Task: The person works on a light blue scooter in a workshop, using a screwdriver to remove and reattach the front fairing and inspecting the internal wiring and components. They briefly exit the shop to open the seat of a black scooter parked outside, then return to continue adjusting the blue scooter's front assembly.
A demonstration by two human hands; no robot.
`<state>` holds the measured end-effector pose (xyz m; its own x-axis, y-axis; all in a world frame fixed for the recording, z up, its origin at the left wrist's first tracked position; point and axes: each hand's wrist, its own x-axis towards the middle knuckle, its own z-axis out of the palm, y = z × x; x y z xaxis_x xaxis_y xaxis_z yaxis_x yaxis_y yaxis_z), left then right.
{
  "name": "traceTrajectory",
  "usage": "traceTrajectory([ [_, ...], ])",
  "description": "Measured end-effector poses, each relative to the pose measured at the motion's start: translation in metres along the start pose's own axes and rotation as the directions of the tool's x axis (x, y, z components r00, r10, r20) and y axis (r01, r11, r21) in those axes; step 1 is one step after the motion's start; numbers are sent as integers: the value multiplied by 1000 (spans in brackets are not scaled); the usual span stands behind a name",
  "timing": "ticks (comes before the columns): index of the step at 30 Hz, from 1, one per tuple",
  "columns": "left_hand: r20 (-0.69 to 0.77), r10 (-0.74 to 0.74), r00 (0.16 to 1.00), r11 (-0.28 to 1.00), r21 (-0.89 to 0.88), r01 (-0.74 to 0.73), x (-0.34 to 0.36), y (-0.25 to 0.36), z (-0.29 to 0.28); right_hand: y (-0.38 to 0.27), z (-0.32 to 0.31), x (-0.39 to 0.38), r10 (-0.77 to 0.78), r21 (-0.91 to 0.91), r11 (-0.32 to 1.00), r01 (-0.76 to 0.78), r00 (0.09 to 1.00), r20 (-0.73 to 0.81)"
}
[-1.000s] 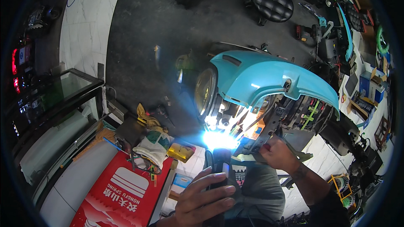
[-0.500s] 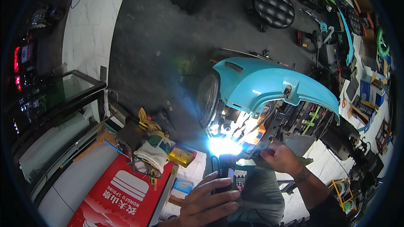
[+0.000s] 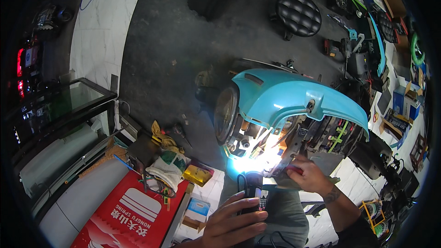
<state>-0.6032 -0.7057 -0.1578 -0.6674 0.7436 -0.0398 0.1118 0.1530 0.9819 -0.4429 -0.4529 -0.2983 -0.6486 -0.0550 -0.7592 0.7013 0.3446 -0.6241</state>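
Note:
My left hand (image 3: 236, 220) is wrapped around a black flashlight (image 3: 252, 192), which throws a bright glare onto the underside of a scooter. Farther right, my right hand (image 3: 311, 177) is closed on a red-handled tool (image 3: 295, 170); its tip is hidden among the parts. The scooter's turquoise body panel (image 3: 289, 93) arches over exposed wiring and metal, with a round headlight (image 3: 227, 114) at its left end. A yellow-green strip (image 3: 339, 137) shows inside on the right. The glare hides detail near the flashlight head.
A red carton (image 3: 124, 209) stands at lower left, with a white-and-green cloth bag (image 3: 168, 167) and a gold packet (image 3: 198, 174) beside it. A glass-topped frame (image 3: 76, 96) is farther left. A black tufted stool (image 3: 298, 14) and a cordless drill (image 3: 337, 47) sit beyond the scooter.
The flashlight has moved slightly to the right, and its glare has spread over the inner parts. My right hand keeps its hold and has shifted only a little.

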Motion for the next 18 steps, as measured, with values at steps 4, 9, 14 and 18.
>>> traceTrajectory([
  [4,-51,107,993,994,-13,-108,0,-8,8,4,-1,-1,-22,20,1000,22,1000,-3],
  [9,3,16,1000,1000,-1,-16,-1,-4,7,10,-5,-5,-68,76,995,69,998,-13],
  [14,-40,32,999,999,5,-31,2,1,15,17,-14,-10,-67,92,994,65,998,18],
  [18,-34,36,999,999,11,-36,2,-2,23,26,-18,-13,-108,95,990,105,994,20],
])
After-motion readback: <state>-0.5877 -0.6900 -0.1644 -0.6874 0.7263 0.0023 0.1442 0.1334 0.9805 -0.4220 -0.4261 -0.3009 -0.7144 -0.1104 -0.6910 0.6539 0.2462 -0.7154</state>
